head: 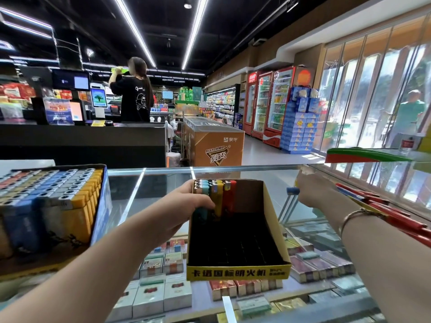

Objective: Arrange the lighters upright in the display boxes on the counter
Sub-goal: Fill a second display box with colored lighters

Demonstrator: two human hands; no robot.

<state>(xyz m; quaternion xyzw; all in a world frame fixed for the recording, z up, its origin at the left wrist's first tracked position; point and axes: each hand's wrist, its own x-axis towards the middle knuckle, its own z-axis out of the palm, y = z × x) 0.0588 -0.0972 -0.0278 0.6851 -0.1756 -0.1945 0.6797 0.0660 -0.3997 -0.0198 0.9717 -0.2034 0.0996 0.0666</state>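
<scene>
Barely begun: the yellow display box (238, 272) holds one back row of lighters (215, 194), steadied by left hand (186, 206) fingers; right hand (312, 191) pinches another lighter (292, 190) alongside.

Left hand (186, 203) gripping, right hand (312, 192) pinching.
</scene>
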